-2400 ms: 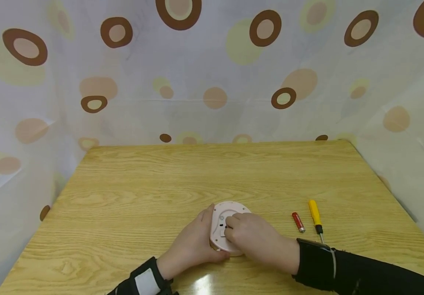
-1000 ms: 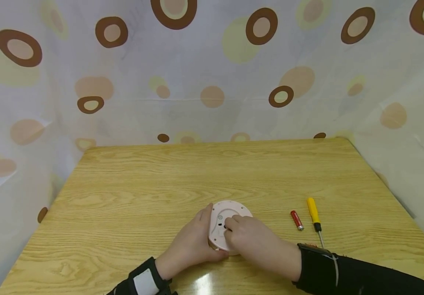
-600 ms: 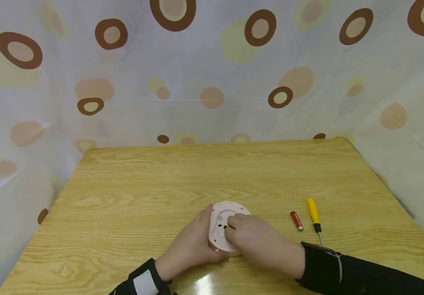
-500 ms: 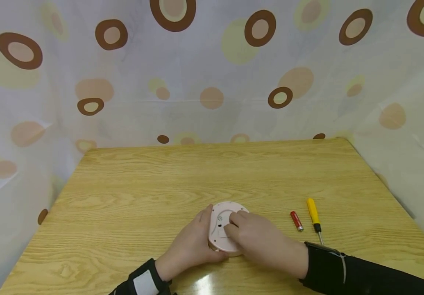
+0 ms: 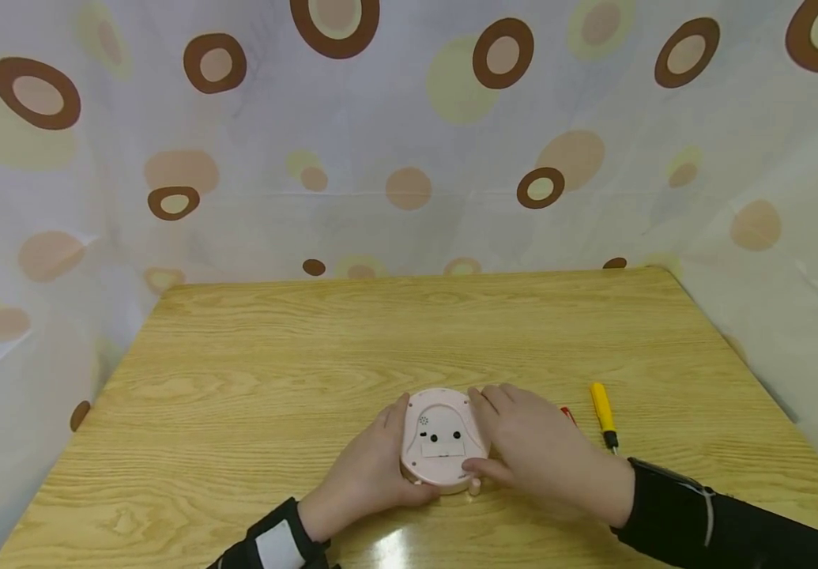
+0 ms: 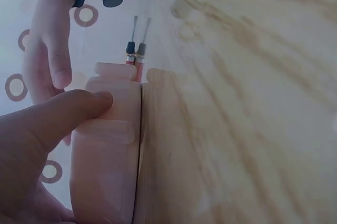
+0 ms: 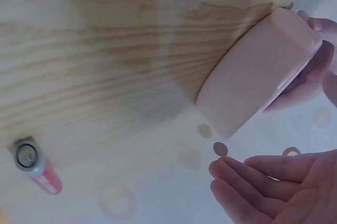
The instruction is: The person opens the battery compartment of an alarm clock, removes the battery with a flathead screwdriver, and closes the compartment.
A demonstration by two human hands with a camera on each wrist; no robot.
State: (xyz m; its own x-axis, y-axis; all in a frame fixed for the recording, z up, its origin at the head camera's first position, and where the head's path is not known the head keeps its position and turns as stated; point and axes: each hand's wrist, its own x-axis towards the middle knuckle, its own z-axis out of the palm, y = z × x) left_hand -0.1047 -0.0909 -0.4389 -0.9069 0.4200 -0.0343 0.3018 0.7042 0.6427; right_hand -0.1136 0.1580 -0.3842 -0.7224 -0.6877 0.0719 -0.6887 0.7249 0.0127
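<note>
A round pink alarm clock [image 5: 444, 405] lies back side up on the table, showing two dark knobs, speaker holes and a rectangular battery cover [image 5: 442, 450]. My left hand [image 5: 373, 462] grips its left side, with the thumb along the lower edge; the left wrist view shows that thumb on the pink side wall [image 6: 105, 161]. At the clock's right rim is my right hand [image 5: 540, 446], its fingers loosely extended and overlapping the rim in the head view. In the right wrist view these fingers [image 7: 263, 187] hold nothing and show a gap from the clock [image 7: 258, 71].
A red battery [image 7: 45, 174] lies right of the clock, mostly hidden behind my right hand in the head view. Beyond it is a screwdriver with a yellow handle [image 5: 602, 405]. A patterned curtain [image 5: 409, 142] surrounds the wooden table [image 5: 273, 340].
My right hand has moved from the middle of the clock's back to its right rim, uncovering the knobs and battery cover. The forearm now covers most of the battery. My left hand stays put.
</note>
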